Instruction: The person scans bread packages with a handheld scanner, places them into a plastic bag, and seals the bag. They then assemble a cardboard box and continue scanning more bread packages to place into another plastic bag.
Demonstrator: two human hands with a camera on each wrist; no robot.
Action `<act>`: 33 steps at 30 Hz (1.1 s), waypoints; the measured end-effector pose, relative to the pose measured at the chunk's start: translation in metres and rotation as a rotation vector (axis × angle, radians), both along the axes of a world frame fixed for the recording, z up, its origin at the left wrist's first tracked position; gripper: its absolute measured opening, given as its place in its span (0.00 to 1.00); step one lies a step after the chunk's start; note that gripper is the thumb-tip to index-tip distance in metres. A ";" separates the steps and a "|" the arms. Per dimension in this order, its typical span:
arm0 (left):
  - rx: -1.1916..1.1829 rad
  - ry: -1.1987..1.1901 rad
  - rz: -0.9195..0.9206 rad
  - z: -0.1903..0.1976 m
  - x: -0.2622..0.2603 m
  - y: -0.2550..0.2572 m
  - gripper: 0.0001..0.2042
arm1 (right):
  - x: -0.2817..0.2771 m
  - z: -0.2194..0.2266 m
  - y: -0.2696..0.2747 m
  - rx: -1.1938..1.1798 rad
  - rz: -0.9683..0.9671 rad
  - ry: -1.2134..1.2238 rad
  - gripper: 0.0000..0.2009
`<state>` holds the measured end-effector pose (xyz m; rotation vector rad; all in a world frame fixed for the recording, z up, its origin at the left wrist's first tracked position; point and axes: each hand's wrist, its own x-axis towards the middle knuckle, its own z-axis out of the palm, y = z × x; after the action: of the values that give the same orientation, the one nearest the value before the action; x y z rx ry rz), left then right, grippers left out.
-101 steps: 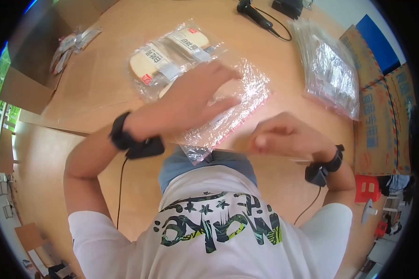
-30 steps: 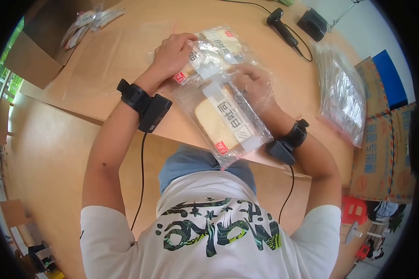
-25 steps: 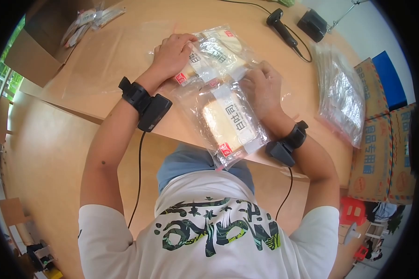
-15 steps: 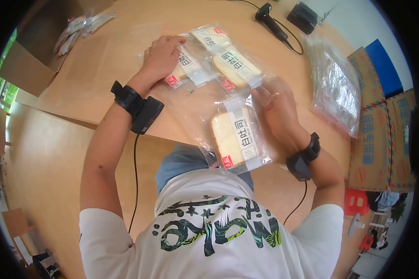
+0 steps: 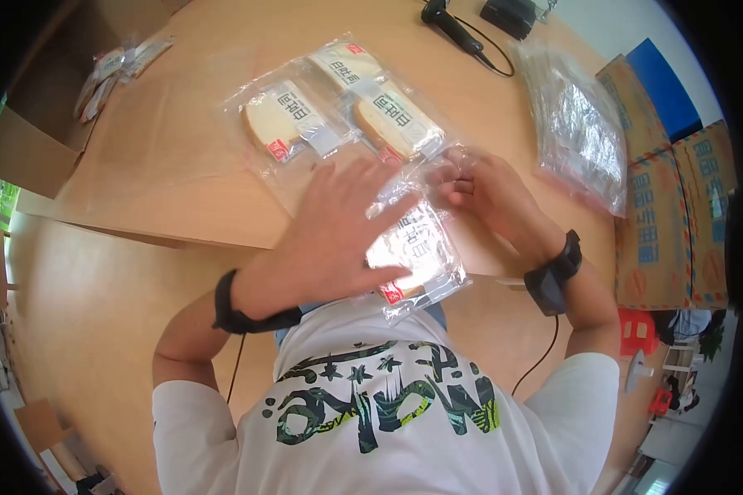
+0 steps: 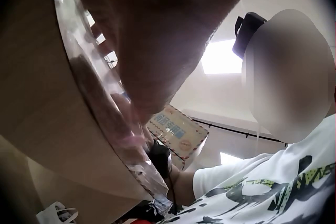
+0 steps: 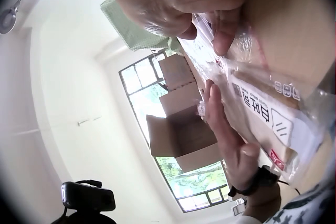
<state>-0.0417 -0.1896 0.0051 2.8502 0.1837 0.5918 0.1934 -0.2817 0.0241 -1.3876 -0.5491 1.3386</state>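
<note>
Three bagged slices of white bread lie on the table at the far side: a left pack (image 5: 276, 120), a back pack (image 5: 344, 66) and a right pack (image 5: 396, 122). Clear film of a larger plastic bag (image 5: 260, 169) spreads around them. A fourth bread pack (image 5: 421, 247) lies nearest the body, reaching over the table edge. My left hand (image 5: 330, 227), fingers spread, is over its left part and hides some of it. Beside its upper end, my right hand (image 5: 495, 194) has curled fingers pinching clear film, also seen between the fingertips (image 7: 224, 43) in the right wrist view.
A stack of flat clear bags (image 5: 578, 132) lies at the right, beside printed cartons (image 5: 660, 223). A corded black scanner (image 5: 454, 29) rests at the back. An open cardboard box (image 5: 25, 148) with small packets (image 5: 111, 74) stands at the left.
The left hand has left the far left pack and come down over the nearest pack. The right hand stays at the film. Earlier, packs overlapped; now the three far ones lie spread out.
</note>
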 end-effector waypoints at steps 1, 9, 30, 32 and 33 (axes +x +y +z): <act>0.023 0.033 -0.021 0.000 -0.001 -0.009 0.36 | 0.003 -0.005 0.004 0.009 0.000 0.028 0.10; -0.033 0.098 0.101 -0.011 -0.002 -0.027 0.39 | 0.014 -0.016 -0.015 -0.021 -0.131 0.059 0.08; 0.058 -0.393 0.077 -0.010 0.004 -0.027 0.23 | -0.038 -0.004 -0.057 0.636 0.574 -1.476 0.25; 0.053 -0.448 0.066 -0.010 0.006 -0.030 0.23 | -0.036 -0.004 -0.044 0.669 0.586 -1.460 0.22; 0.050 -0.446 0.064 -0.009 0.006 -0.031 0.23 | -0.036 -0.003 -0.036 0.679 0.592 -1.452 0.21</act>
<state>-0.0357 -0.2207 -0.0035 2.6788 0.1839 1.2365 0.1571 -0.3182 0.0213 -1.4334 -2.2459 0.1841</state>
